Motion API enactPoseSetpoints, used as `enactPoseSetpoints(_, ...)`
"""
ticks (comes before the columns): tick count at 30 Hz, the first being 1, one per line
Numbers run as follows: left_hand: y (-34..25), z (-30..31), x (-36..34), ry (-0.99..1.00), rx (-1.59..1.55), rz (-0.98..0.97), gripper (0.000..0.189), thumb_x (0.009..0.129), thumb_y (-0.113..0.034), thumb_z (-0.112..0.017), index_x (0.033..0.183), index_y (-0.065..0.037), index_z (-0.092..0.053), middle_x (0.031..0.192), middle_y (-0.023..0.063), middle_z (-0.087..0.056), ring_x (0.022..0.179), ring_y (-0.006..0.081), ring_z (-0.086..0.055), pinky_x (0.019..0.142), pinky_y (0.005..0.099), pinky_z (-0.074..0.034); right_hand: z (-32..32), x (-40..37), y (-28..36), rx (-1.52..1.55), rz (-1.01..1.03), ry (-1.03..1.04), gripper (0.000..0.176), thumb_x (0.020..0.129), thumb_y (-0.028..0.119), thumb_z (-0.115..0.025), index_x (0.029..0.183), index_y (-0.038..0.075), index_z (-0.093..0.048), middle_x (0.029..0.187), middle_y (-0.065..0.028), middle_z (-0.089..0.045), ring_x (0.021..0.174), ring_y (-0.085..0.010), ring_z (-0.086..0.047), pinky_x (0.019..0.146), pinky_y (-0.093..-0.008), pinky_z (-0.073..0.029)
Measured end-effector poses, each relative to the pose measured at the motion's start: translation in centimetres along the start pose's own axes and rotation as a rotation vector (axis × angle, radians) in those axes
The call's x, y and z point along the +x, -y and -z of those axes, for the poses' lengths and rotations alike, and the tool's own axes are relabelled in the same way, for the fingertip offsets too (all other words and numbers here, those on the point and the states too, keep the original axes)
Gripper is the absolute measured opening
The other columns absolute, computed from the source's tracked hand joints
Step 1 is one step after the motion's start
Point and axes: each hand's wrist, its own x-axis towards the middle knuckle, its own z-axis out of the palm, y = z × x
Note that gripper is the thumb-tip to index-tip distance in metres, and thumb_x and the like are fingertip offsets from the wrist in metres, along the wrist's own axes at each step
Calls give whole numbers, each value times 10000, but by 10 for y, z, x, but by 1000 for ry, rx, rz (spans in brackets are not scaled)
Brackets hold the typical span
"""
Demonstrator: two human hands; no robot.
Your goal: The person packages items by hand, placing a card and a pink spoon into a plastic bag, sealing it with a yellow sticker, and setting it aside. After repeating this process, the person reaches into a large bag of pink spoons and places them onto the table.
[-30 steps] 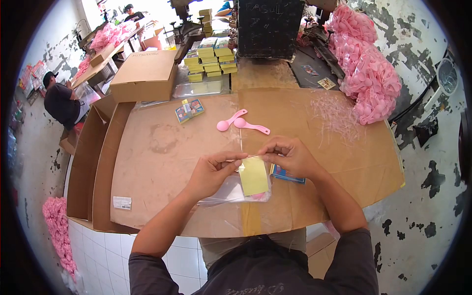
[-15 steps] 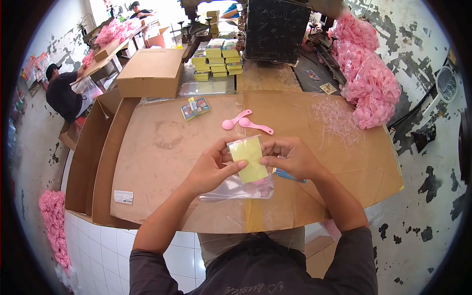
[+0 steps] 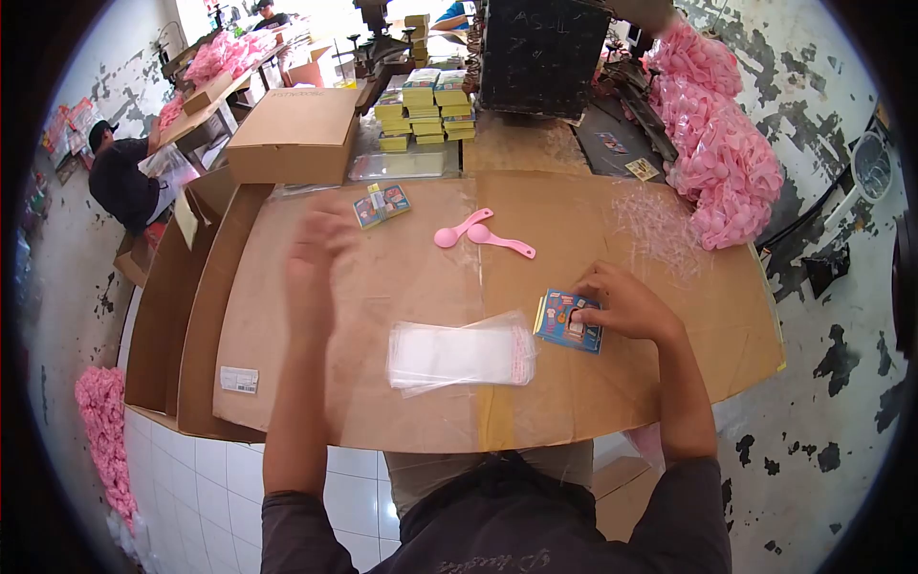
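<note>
My left hand [image 3: 320,239], blurred by motion, is raised over the left part of the cardboard-covered table, its fingers seemingly apart and holding nothing. Left of it, a yellow card packet [image 3: 186,222] is in the air at the open carton's edge. My right hand [image 3: 623,304] grips a small stack of blue printed cards [image 3: 557,323], thumb on the top card and fingers at the far edge. Between my hands lies a pile of clear plastic sleeves [image 3: 459,356]. Two pink spoons [image 3: 488,235] and a banded card bundle [image 3: 382,206] lie farther back.
A long open carton [image 3: 206,316] borders the table's left side. Behind are a closed cardboard box [image 3: 295,134], stacked yellow card bundles [image 3: 421,110] and a black box [image 3: 535,57]. Bagged pink spoons [image 3: 722,143] and clear plastic strips [image 3: 655,230] are at right. A person [image 3: 124,182] sits far left.
The yellow packet has left my hands and is now at the carton on the left. My left hand has swung up and left; my right hand has moved right onto the blue cards.
</note>
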Motion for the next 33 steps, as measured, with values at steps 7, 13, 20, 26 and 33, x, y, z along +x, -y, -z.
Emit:
enactPoseSetpoints(7,29,-76,-63,694,823,-388,294,825,-212,-844,1060,-69,-738,962,111,-619,916,265,-633,807,361,-512,-6,4,-4,290,-141,-133,233,865,100,-793,1065,17,-705,973,-65,-708,895,-155,-648,821,-332,-518)
enactPoseSetpoints(13,32,-78,-64,617,554,159,313,829,-140,-846,1071,-10,-696,953,102,-671,868,207,-654,786,332,-525,-22,3,7,855,-41,-170,191,920,73,-760,1094,16,-704,1014,-25,-717,963,-106,-646,851,-302,-525)
enactPoseSetpoints(20,21,-81,-61,624,669,250,261,891,-163,-814,1101,-28,-736,934,92,-782,879,166,-700,784,295,-534,-48,9,38,482,356,-94,201,911,64,-759,1103,36,-706,995,-63,-716,949,-191,-679,827,-340,-523)
enactPoseSetpoints(26,34,-74,-61,530,445,24,163,946,-128,-750,1062,-18,-719,1051,94,-775,888,176,-728,807,316,-557,-68,12,39,308,351,-131,210,879,48,-754,1087,54,-729,1002,-99,-714,949,-252,-677,800,-362,-521)
enactPoseSetpoints(33,15,-65,-48,549,-137,504,173,1048,-85,-608,1145,50,-657,1073,158,-760,958,207,-753,878,330,-603,-66,14,41,648,102,-373,273,942,29,-715,1212,23,-675,1057,-88,-718,946,-151,-705,825,-298,-559)
